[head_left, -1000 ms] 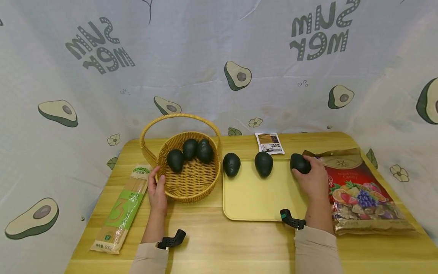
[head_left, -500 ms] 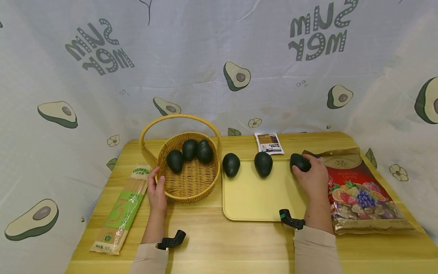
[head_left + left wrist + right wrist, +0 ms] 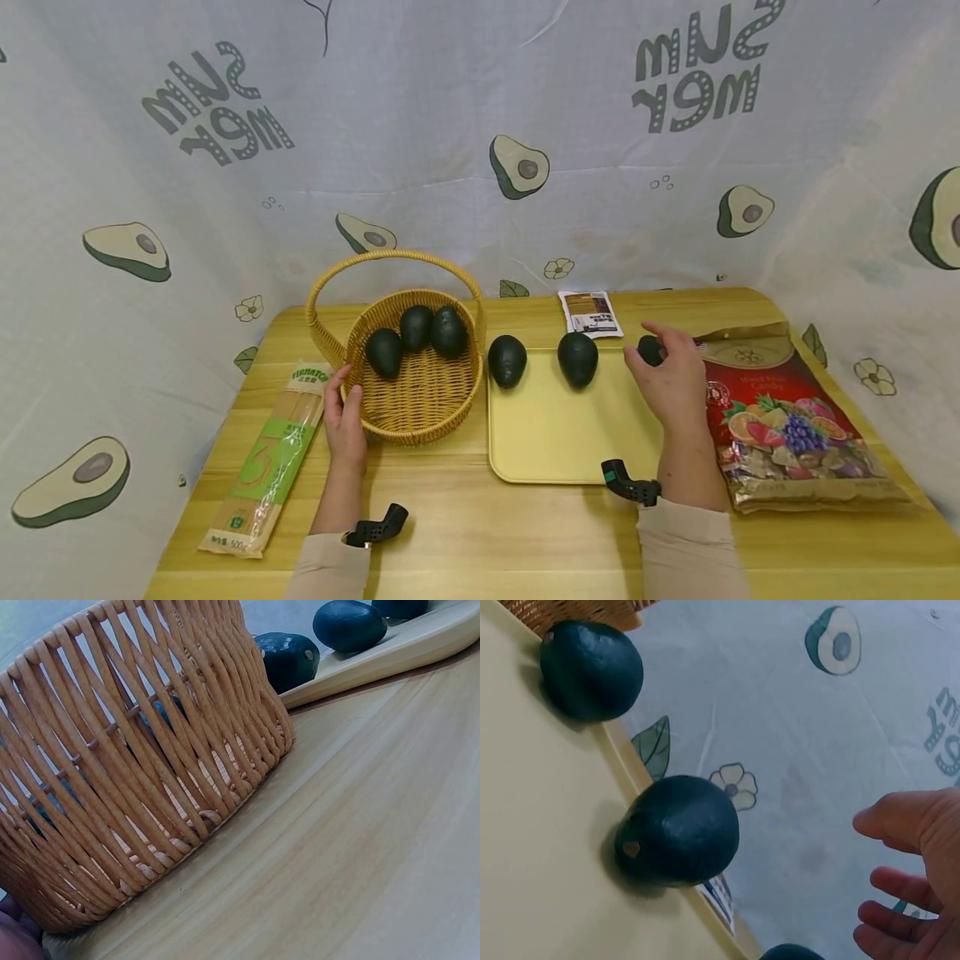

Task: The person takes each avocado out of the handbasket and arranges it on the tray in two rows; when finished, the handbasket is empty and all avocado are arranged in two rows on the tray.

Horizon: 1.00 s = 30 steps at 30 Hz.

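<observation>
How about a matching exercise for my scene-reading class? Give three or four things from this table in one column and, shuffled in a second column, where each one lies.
Things:
1. spaghetti packet
2. wicker basket
3. candy bag
4. small sachet

Places:
A. along the table's right edge, beside the yellow tray
B. at the back of the table, behind the tray
C. touched by the left hand, three avocados inside
D. along the table's left edge

Pairs: 1-D, 2-C, 3-A, 4-B
</observation>
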{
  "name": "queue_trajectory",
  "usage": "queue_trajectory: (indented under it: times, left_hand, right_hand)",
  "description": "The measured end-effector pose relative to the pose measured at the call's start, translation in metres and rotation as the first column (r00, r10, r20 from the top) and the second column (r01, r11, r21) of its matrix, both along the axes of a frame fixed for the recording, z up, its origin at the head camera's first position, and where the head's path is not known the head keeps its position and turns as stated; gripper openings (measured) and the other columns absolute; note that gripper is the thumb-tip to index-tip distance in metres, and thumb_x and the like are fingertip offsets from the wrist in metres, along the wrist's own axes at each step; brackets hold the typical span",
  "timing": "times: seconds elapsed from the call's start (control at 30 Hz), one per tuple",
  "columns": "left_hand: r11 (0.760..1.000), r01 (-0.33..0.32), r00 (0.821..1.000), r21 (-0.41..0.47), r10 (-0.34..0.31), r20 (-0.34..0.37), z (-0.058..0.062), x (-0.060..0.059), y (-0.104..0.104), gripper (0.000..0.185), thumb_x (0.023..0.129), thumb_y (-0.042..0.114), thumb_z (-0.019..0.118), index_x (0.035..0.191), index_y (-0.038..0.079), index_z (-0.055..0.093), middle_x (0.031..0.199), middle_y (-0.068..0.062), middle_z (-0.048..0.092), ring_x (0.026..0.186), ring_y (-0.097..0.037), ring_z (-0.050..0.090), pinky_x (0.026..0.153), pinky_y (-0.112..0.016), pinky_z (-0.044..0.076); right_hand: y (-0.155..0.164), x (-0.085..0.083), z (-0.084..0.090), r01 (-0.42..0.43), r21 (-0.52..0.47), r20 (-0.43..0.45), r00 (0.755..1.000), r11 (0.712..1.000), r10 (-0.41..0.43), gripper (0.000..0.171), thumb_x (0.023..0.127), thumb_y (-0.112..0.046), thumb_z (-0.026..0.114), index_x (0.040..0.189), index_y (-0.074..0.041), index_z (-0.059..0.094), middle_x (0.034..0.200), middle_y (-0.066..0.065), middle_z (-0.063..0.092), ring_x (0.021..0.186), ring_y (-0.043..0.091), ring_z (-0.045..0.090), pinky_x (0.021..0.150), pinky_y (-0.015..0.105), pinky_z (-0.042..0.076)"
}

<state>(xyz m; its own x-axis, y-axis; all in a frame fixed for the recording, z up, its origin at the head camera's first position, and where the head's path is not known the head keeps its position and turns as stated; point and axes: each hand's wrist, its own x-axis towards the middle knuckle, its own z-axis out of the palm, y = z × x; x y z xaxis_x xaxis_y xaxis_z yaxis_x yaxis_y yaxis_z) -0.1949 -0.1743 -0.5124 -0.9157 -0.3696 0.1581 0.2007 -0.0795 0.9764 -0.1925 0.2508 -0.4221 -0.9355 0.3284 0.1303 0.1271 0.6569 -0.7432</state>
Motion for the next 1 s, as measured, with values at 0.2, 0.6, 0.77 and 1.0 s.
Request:
queue_trajectory:
  times: [0.2,0.6,0.77,1.0]
  left_hand:
    - [1.000,-0.009,1.000,-0.004,0.009,0.002,-0.001,0.000,0.000,0.041,0.107,0.014,0.044,0.146,0.001,0.042,0.162,-0.009,0.033,0.158,-0.021,0.016,0.120,-0.027,0.021]
    - [1.000,-0.003,1.000,0.029,0.003,-0.005,0.000,0.000,0.001,0.037,0.107,0.014,0.045,0.143,0.008,0.048,0.162,-0.009,0.032,0.158,-0.021,0.016,0.124,-0.036,0.018]
    - [1.000,0.002,1.000,0.031,-0.002,-0.013,0.000,0.000,0.000,0.037,0.107,0.014,0.046,0.143,0.007,0.048,0.162,-0.010,0.032,0.158,-0.022,0.015,0.124,-0.038,0.017]
    - [1.000,0.000,1.000,0.024,0.001,-0.013,0.000,-0.001,0.000,0.039,0.106,0.012,0.045,0.143,0.001,0.045,0.161,-0.010,0.033,0.158,-0.021,0.015,0.125,-0.041,0.016]
  right_hand:
    - [-0.026,0.002,0.009,-0.097,-0.021,-0.087,0.992,0.995,0.095,0.051,0.098,-0.022,0.067,0.146,-0.007,0.054,0.147,0.025,0.047,0.130,0.049,0.051,0.106,0.062,0.045]
    - [-0.073,0.001,0.006,-0.283,0.076,-0.204,0.934,0.956,0.293,0.043,0.095,-0.014,0.072,0.135,-0.003,0.062,0.134,0.022,0.058,0.123,0.042,0.058,0.104,0.056,0.049]
    - [-0.096,0.002,0.001,-0.349,0.110,-0.201,0.909,0.931,0.364,0.043,0.093,-0.016,0.075,0.133,-0.006,0.064,0.130,0.018,0.061,0.117,0.039,0.061,0.097,0.055,0.053]
    - [-0.129,0.008,-0.003,-0.439,0.143,-0.199,0.865,0.887,0.461,0.041,0.091,-0.018,0.078,0.130,-0.009,0.067,0.129,0.013,0.063,0.121,0.034,0.062,0.100,0.053,0.052]
